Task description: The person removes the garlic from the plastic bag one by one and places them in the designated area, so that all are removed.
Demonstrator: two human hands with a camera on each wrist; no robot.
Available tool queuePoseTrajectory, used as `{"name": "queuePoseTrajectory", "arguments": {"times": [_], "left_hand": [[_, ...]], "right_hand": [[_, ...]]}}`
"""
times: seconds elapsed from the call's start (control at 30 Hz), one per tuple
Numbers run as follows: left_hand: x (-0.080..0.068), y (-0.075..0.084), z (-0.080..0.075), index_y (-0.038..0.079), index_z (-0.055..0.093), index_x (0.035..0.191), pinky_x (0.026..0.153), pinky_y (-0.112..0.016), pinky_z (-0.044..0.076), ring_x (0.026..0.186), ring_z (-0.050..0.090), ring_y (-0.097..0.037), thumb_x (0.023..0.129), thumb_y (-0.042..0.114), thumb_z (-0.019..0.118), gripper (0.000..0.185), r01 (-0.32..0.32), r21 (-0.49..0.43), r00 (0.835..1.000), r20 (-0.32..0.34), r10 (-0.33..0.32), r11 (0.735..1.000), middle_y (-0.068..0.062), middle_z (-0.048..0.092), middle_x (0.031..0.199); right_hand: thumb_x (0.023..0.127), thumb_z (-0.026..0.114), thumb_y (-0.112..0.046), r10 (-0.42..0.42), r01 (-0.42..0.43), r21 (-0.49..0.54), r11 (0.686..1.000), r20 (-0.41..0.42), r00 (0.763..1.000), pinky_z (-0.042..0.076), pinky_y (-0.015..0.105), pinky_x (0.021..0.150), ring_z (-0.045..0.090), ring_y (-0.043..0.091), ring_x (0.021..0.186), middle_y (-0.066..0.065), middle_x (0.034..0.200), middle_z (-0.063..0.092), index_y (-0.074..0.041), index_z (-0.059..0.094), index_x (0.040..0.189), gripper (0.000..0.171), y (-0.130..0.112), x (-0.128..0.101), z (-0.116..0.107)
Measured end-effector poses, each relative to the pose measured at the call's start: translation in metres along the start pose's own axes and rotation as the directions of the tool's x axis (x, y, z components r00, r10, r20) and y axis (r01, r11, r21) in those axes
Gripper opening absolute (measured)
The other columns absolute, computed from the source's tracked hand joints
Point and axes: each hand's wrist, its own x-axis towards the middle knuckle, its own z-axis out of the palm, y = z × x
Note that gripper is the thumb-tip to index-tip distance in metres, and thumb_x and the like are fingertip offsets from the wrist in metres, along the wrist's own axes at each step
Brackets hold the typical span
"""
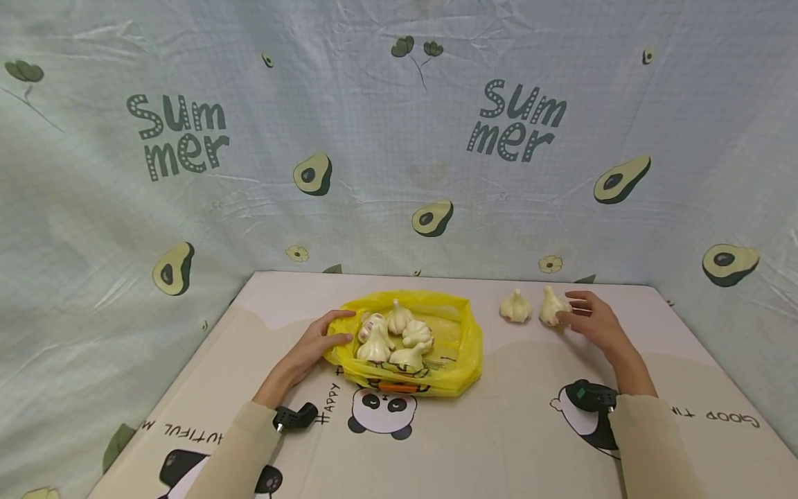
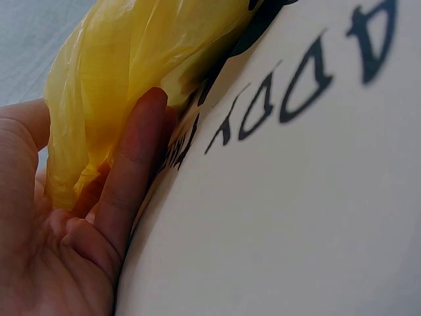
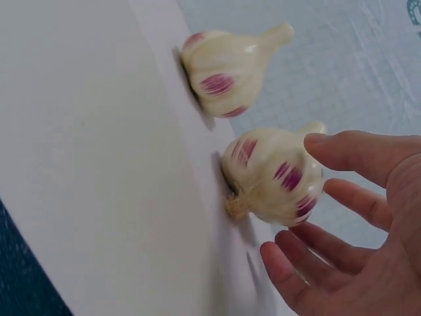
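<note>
A yellow plastic bag [image 1: 458, 374] lies with its mouth spread wide, and several garlic bulbs [image 1: 399, 317] are gathered in its left half. My left hand [image 1: 314, 344] holds the bag's left end, its thumb and fingers on either side of the crumpled plastic [image 2: 99, 85] in the left wrist view. To the right of the bag, two garlic bulbs stand on the table. My right hand [image 1: 595, 320] is around the right side of the nearer bulb [image 3: 273, 174], thumb overlapping it and fingers loosely spread. The other bulb [image 1: 515, 306] stands just left of it.
The table [image 1: 499, 430] has a pale cover printed with pandas and lettering. A hanging sheet [image 1: 374, 242] with avocado prints rises behind the table's far edge and along both sides. Black wrist devices [image 1: 296, 416] sit on both forearms.
</note>
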Motion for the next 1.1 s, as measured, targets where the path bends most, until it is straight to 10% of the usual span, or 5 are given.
{"name": "queuePoseTrajectory", "arguments": {"times": [0.47, 1.1], "left_hand": [[0.001, 0.0, 0.0, 0.012, 0.046, 0.152, 0.093, -0.019, 0.053, 0.122, 0.056, -0.023, 0.099, 0.019, 0.065, 0.057, -0.005, -0.009, 1.0, 0.003, 0.005, 1.0, -0.015, 0.034, 0.164], [-0.001, 0.002, 0.0, 0.014, 0.047, 0.151, 0.095, -0.021, 0.052, 0.128, 0.054, -0.026, 0.098, 0.019, 0.066, 0.056, -0.004, 0.004, 1.0, -0.007, 0.004, 1.0, -0.014, 0.03, 0.167]], "right_hand": [[0.103, 0.061, -0.037, -0.09, 0.077, -0.151, 0.985, -0.082, 0.992, 0.039, 0.071, 0.108, 0.037, 0.056, 0.144, 0.038, 0.156, 0.037, 0.0, 0.033, 0.157, 0.072, -0.039, -0.006, -0.011], [0.102, 0.065, -0.028, -0.268, 0.266, -0.05, 0.963, -0.045, 0.962, 0.039, 0.064, 0.113, 0.04, 0.049, 0.145, 0.029, 0.157, 0.042, -0.002, 0.039, 0.154, 0.064, -0.087, -0.019, -0.001]]}}
